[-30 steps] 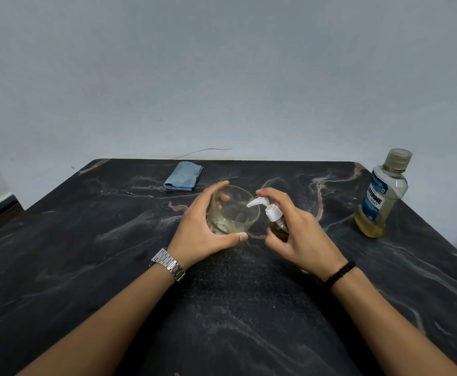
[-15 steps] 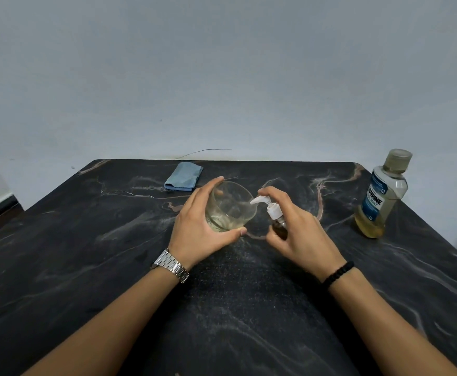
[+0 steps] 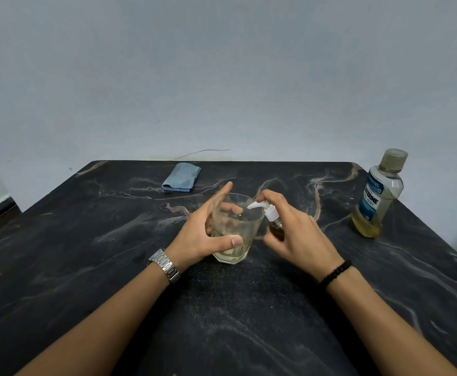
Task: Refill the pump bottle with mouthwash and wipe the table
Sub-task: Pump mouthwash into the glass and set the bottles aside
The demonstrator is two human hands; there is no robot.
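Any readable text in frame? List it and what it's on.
"ISTERINE": brand on the blue label of the mouthwash bottle, first letter cut off at the label's edge.
"MINT": smaller line beneath it, only partly legible.
Remaining fine print on that label: too small to read.
Nothing else carries text.

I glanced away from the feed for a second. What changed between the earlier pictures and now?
Little. The left hand keeps its grip on the glass, which now looks more upright than half a second ago. The right hand still holds the pump bottle, forefinger on the pump head, nozzle over the glass rim. The cloth and the mouthwash bottle have not moved on the table.
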